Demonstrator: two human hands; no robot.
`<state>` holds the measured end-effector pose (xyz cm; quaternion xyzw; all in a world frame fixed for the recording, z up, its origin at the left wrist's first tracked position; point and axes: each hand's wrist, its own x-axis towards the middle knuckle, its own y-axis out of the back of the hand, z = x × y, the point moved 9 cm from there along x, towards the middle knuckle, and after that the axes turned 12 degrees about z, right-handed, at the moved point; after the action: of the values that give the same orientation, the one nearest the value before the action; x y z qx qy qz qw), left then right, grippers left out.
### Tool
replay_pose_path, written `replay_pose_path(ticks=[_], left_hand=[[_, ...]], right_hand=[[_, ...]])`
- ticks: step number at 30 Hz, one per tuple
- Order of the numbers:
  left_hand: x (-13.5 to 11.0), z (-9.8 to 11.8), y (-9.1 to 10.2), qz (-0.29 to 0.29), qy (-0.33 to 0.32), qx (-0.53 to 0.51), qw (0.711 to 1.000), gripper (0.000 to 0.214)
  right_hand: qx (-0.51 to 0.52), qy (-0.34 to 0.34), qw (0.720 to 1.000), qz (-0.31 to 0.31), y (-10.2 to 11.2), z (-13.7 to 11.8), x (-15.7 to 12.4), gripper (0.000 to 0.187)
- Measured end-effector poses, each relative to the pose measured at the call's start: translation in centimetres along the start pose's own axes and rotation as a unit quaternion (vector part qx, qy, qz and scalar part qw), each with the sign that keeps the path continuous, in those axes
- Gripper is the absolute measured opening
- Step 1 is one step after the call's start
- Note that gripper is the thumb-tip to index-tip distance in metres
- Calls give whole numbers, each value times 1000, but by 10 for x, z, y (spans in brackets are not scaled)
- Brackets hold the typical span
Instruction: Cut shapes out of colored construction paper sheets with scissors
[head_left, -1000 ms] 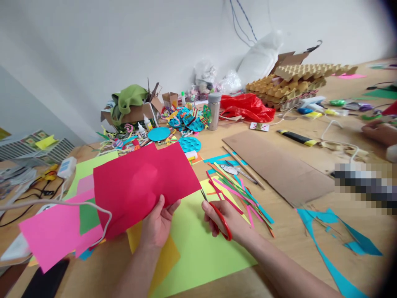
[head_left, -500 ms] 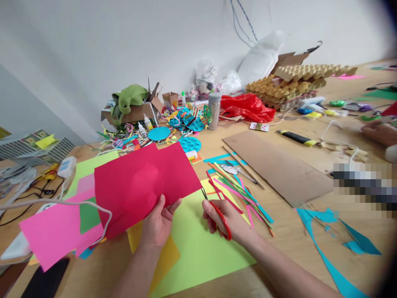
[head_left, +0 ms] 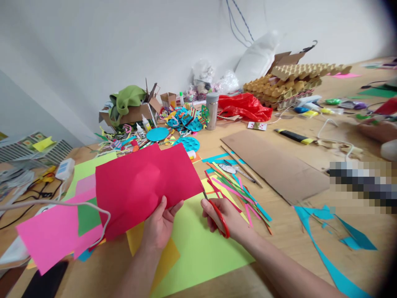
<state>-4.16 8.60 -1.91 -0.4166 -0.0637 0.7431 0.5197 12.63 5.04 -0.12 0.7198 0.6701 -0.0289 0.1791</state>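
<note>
Left hand (head_left: pixel 160 225) is pinching red sheet (head_left: pixel 130 186) over lime paper (head_left: pixel 204 250) | right hand (head_left: pixel 233 217) is gripping scissors (head_left: pixel 221 219) at its corner | looping white cable (head_left: pixel 62 203) is overlapping left edge | thin strips (head_left: pixel 236 188), flat cardboard (head_left: pixel 273 169) are lying rightward

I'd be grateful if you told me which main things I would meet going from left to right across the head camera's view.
Pink paper → red sheet, held in the left hand → red-handled scissors, held in the right hand → brown cardboard → another person's hand.
</note>
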Motion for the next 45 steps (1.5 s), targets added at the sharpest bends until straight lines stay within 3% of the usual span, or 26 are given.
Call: replay_pose_path(ticks=[35, 45], left_hand=[[-2, 2, -2, -8, -13, 12, 1000, 17], [-2, 1, -3, -18, -5, 5, 1000, 25]], right_hand=[[4, -4, 1000, 7, 2, -3, -1, 49], [18, -5, 1000, 10, 1, -3, 1, 49]])
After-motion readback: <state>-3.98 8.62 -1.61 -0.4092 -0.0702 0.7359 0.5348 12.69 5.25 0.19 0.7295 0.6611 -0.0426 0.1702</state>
